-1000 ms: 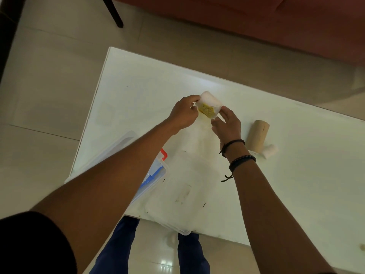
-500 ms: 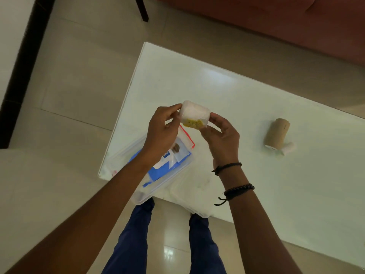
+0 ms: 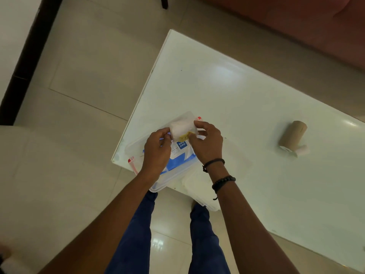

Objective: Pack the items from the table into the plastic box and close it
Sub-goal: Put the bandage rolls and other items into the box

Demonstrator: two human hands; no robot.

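A clear plastic box (image 3: 158, 186) with red clips stands open at the near left corner of the white table (image 3: 246, 99). A blue and white packet (image 3: 180, 153) lies inside it. My left hand (image 3: 157, 153) and my right hand (image 3: 206, 145) together hold a small white packet with a yellow label (image 3: 181, 128) just above the box. The box's clear lid (image 3: 199, 186) lies on the table beside the box, under my right forearm. A brown bandage roll (image 3: 292, 136) and a small white roll (image 3: 301, 152) rest on the table to the right.
The table's left and near edges run close to the box, which overhangs the near edge slightly. Beige floor tiles lie to the left. A reddish sofa (image 3: 296, 22) stands behind the table. My legs in blue trousers are below.
Both hands carried the white packet from the table's middle toward me and to the left, bringing it over the open box. The view has swung left.
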